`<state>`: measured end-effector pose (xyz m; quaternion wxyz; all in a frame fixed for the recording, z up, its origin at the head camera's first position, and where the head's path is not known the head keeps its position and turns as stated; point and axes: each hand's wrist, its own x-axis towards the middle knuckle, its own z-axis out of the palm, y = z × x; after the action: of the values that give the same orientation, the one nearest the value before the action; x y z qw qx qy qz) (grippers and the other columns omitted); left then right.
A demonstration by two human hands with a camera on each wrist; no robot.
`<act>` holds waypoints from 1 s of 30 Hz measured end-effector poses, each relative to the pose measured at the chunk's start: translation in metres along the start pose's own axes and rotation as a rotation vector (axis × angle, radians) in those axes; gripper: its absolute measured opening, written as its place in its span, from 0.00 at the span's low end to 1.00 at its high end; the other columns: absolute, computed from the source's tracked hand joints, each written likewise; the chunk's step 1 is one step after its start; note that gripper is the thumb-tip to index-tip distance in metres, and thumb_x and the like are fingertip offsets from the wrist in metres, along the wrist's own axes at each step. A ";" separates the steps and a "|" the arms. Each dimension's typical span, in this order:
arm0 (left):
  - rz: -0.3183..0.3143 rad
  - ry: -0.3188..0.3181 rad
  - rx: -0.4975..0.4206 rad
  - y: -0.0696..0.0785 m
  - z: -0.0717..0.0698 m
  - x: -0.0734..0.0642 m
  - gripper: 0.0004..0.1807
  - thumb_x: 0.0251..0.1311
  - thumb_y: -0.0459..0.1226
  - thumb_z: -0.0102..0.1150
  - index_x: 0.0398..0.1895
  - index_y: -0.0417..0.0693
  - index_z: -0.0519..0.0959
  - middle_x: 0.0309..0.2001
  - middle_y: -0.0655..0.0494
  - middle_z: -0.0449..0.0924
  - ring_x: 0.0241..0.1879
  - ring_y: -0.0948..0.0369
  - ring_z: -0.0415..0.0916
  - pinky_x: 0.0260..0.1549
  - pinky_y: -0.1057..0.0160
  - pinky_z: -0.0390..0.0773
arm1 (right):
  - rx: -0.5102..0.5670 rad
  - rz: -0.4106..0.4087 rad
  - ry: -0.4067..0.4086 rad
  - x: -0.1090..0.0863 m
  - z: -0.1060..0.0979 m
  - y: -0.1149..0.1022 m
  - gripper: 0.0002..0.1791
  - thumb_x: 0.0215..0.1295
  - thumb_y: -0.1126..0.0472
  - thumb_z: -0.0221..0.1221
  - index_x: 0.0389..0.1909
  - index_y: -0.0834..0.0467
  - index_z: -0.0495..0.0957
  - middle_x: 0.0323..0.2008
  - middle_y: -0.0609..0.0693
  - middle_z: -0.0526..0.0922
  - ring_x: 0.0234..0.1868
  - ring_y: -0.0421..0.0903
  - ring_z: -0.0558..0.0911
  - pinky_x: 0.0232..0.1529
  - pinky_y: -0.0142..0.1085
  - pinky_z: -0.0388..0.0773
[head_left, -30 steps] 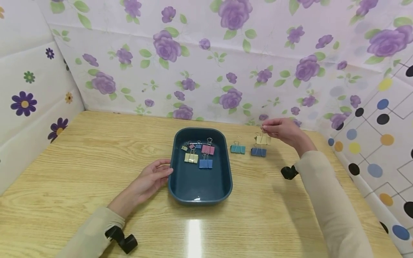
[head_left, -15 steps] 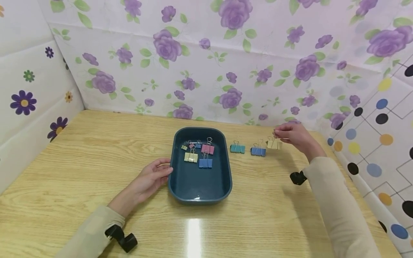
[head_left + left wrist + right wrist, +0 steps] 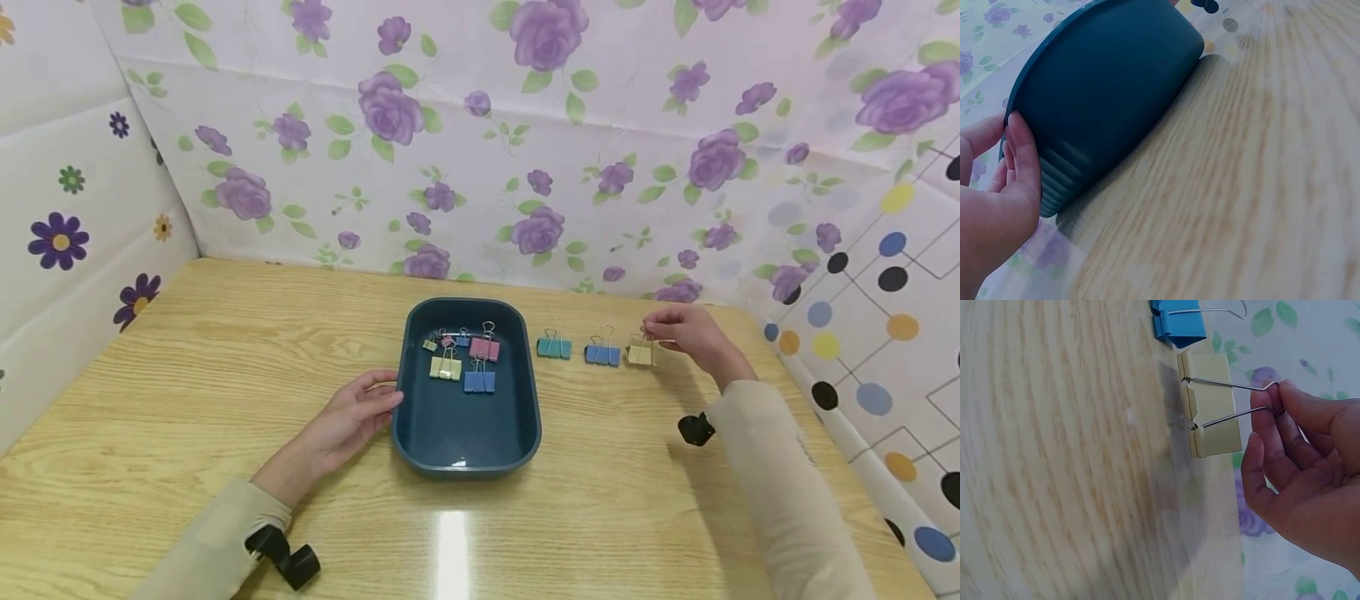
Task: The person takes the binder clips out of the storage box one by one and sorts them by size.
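Observation:
My right hand [image 3: 693, 340] pinches the wire handles of a pale yellow binder clip [image 3: 1213, 406] between thumb and fingertips. The clip has its handles up and its spine at the tabletop; I cannot tell if it touches. Left of it, a blue binder clip [image 3: 602, 355] and a teal binder clip [image 3: 553, 348] stand in a row. My left hand [image 3: 352, 421] holds the left rim of a dark blue tray [image 3: 1104, 75], thumb at the rim and fingers on the outer wall. Inside lie a yellow clip [image 3: 446, 369], a blue clip [image 3: 479, 382], a pink clip [image 3: 484, 350] and several tiny ones.
Under everything is a wood-grain table [image 3: 600, 500]. Behind it hangs a floral cloth [image 3: 465, 167], close beyond my right hand. A dotted cloth [image 3: 862, 367] borders the right side and a flower-patterned one [image 3: 75, 283] the left.
My right hand has carried the yellow binder clip from above the blue one to the right, then lowered it to the row's right end. The left hand and tray have stayed put.

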<state>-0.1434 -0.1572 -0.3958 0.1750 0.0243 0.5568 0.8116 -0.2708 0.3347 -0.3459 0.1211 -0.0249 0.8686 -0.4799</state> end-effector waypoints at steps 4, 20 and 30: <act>-0.001 0.002 0.012 0.000 0.000 0.000 0.16 0.66 0.26 0.52 0.55 0.38 0.65 0.42 0.52 0.74 0.39 0.64 0.75 0.41 0.68 0.76 | -0.012 0.026 -0.003 0.001 0.000 0.004 0.25 0.73 0.57 0.53 0.60 0.72 0.67 0.51 0.60 0.78 0.45 0.41 0.79 0.57 0.44 0.72; 0.007 -0.003 0.012 0.000 -0.001 0.000 0.15 0.66 0.26 0.52 0.55 0.38 0.65 0.42 0.52 0.75 0.39 0.64 0.75 0.40 0.69 0.76 | 0.002 0.043 -0.036 0.003 0.002 0.011 0.26 0.74 0.55 0.52 0.62 0.71 0.66 0.57 0.65 0.73 0.50 0.46 0.78 0.60 0.48 0.69; 0.014 -0.013 -0.016 -0.002 -0.002 0.001 0.14 0.66 0.25 0.53 0.52 0.39 0.67 0.42 0.51 0.76 0.39 0.64 0.75 0.39 0.69 0.76 | 0.002 0.045 -0.045 0.001 0.002 0.008 0.26 0.75 0.57 0.51 0.64 0.72 0.65 0.59 0.67 0.71 0.51 0.46 0.78 0.60 0.47 0.69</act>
<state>-0.1441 -0.1580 -0.3984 0.1728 0.0321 0.5492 0.8170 -0.2707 0.3370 -0.3545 0.1515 -0.0160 0.8656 -0.4770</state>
